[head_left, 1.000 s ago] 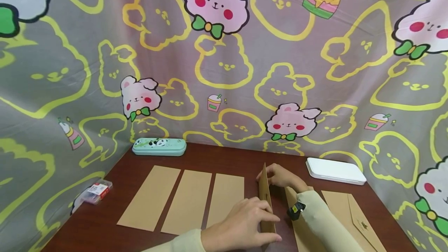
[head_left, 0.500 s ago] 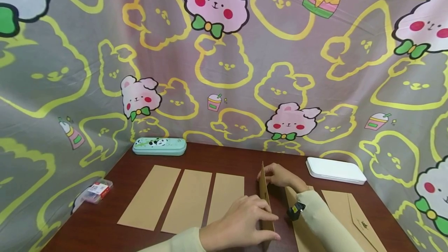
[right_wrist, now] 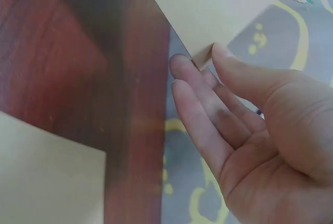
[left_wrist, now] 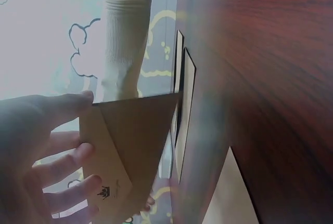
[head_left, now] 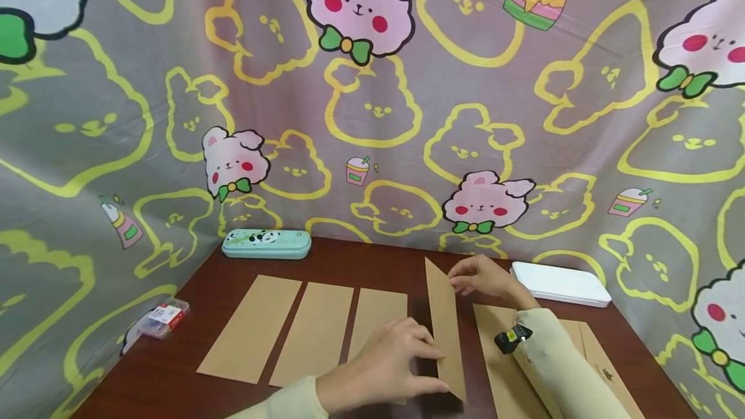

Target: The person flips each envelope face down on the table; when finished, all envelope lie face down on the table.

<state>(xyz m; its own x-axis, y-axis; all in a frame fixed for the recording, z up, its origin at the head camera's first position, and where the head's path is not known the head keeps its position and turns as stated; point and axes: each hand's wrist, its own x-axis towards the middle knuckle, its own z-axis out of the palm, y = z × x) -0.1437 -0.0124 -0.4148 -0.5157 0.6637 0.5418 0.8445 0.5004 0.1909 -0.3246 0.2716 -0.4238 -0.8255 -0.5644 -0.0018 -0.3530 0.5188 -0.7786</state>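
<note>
Both hands hold a kraft-paper envelope (head_left: 447, 335), raised on its long side and tilted, in the head view. My left hand (head_left: 387, 362) grips its near end between thumb and fingers. In the left wrist view its pointed flap and small dark crown print (left_wrist: 105, 193) face the fingers. At the far end my right hand (head_left: 484, 277) pinches a corner, the thumb (right_wrist: 237, 70) on one face and fingertips behind. To the left, three more envelopes, a left one (head_left: 250, 328), a middle one (head_left: 314, 335) and a right one (head_left: 381, 315), lie flat in a row, plain side up.
Under the right forearm lie more envelopes, one plain-looking (head_left: 495, 341) and one flap side up (head_left: 605, 367). A white case (head_left: 559, 283) stands back right, a mint panda pencil case (head_left: 266, 244) back left. A small clear box (head_left: 165, 317) sits at the left edge. Patterned cloth encloses the table.
The envelope has turned from near upright to a tilt, its plain face now showing. My right hand has moved up and right with its far end; the left hand has shifted slightly left.
</note>
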